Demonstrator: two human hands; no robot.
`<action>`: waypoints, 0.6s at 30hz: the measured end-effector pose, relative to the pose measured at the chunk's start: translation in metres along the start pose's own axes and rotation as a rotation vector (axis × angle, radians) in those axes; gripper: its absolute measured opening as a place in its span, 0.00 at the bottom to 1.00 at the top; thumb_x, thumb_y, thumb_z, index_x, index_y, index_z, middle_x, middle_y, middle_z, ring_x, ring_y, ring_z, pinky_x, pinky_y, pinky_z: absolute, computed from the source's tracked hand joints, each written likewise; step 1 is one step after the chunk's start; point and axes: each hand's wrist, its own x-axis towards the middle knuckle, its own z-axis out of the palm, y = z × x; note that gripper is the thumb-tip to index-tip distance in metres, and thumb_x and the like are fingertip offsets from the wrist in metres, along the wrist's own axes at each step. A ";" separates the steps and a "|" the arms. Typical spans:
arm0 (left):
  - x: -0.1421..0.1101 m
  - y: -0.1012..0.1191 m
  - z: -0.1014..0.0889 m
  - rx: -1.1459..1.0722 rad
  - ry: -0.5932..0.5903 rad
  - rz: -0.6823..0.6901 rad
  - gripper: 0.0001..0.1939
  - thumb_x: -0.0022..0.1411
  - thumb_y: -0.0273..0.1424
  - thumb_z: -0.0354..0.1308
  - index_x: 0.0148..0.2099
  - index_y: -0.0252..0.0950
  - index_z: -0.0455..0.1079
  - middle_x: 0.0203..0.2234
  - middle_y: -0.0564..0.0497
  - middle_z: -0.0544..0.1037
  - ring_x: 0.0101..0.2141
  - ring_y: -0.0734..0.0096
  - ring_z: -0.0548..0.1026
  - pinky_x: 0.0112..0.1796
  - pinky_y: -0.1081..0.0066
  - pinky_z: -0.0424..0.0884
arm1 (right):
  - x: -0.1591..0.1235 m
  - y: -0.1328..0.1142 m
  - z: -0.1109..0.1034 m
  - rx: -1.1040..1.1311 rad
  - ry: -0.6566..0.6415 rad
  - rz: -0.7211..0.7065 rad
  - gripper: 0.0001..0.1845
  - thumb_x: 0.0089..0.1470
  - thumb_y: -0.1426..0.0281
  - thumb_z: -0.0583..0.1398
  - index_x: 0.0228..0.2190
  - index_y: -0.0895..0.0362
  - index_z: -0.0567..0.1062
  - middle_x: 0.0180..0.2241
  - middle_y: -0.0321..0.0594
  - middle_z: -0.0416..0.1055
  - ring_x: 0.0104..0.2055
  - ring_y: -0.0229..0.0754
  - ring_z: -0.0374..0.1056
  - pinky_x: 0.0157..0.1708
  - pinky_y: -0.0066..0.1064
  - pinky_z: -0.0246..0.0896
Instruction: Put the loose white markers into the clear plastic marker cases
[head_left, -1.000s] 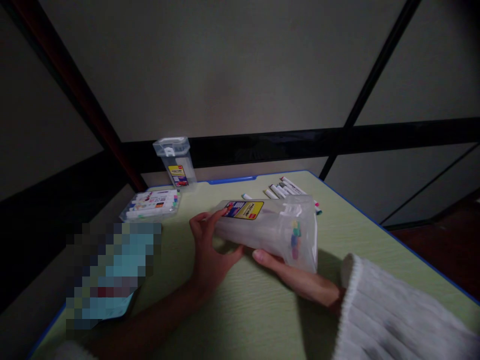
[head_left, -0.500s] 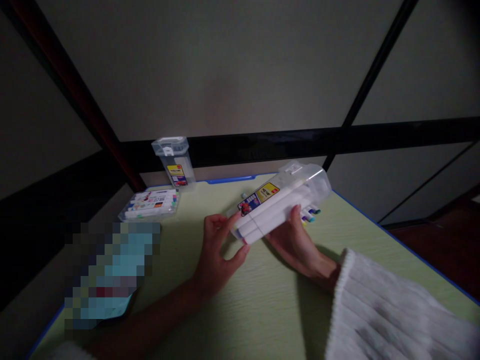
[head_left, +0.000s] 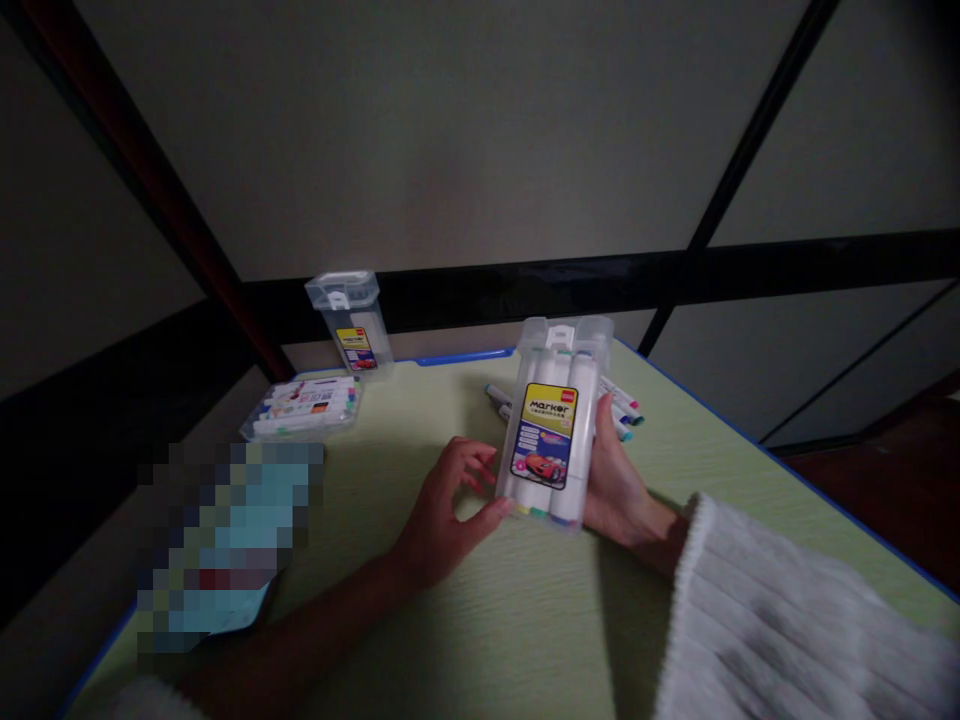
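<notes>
- Head view: clear marker case (head_left: 550,475) held up over table (head_left: 337,560), between hands, label facing camera.
- Long axis near upright, lidded end up, top tipped slightly right.
- Right hand (head_left: 621,485) nearer, grasping case's right side.
- Left hand (head_left: 444,512) loosely curled, not gripping; thumb at lower left corner, contact unclear.
- Loose markers (head_left: 624,412) behind.

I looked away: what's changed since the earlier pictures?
The marker case has swung from lying sideways to nearly upright, lid up. The right hand holds its side; the left hand has taken its fingers off the label, thumb at a lower corner. The standing case and flat marker box stayed put.
</notes>
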 end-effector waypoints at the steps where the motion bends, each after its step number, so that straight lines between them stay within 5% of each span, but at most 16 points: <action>1: 0.000 -0.002 0.001 -0.078 -0.022 -0.055 0.15 0.52 0.31 0.57 0.42 0.39 0.60 0.36 0.49 0.69 0.35 0.70 0.69 0.35 0.70 0.66 | 0.000 0.000 -0.001 -0.013 -0.007 -0.005 0.38 0.48 0.40 0.43 0.40 0.54 0.74 0.41 0.43 0.75 0.48 0.47 0.67 0.52 0.45 0.55; 6: -0.001 -0.009 0.003 -0.410 -0.192 -0.217 0.20 0.51 0.42 0.59 0.40 0.38 0.58 0.38 0.48 0.70 0.37 0.68 0.71 0.38 0.68 0.66 | 0.000 0.001 -0.003 -0.091 -0.039 -0.014 0.36 0.49 0.41 0.42 0.39 0.52 0.75 0.37 0.41 0.77 0.42 0.46 0.70 0.49 0.44 0.59; 10: -0.002 -0.010 0.003 -0.542 -0.262 -0.268 0.24 0.46 0.40 0.64 0.39 0.39 0.56 0.38 0.49 0.71 0.38 0.68 0.72 0.39 0.68 0.66 | 0.000 0.001 -0.001 -0.107 -0.029 0.015 0.37 0.49 0.41 0.42 0.40 0.53 0.75 0.40 0.43 0.76 0.44 0.47 0.70 0.50 0.44 0.58; 18: 0.000 -0.007 0.005 -0.572 -0.156 -0.294 0.22 0.47 0.39 0.64 0.36 0.39 0.54 0.32 0.52 0.75 0.35 0.70 0.74 0.37 0.69 0.67 | 0.005 0.002 0.001 -0.121 0.029 -0.067 0.33 0.53 0.45 0.45 0.45 0.53 0.72 0.45 0.41 0.73 0.47 0.44 0.68 0.53 0.41 0.55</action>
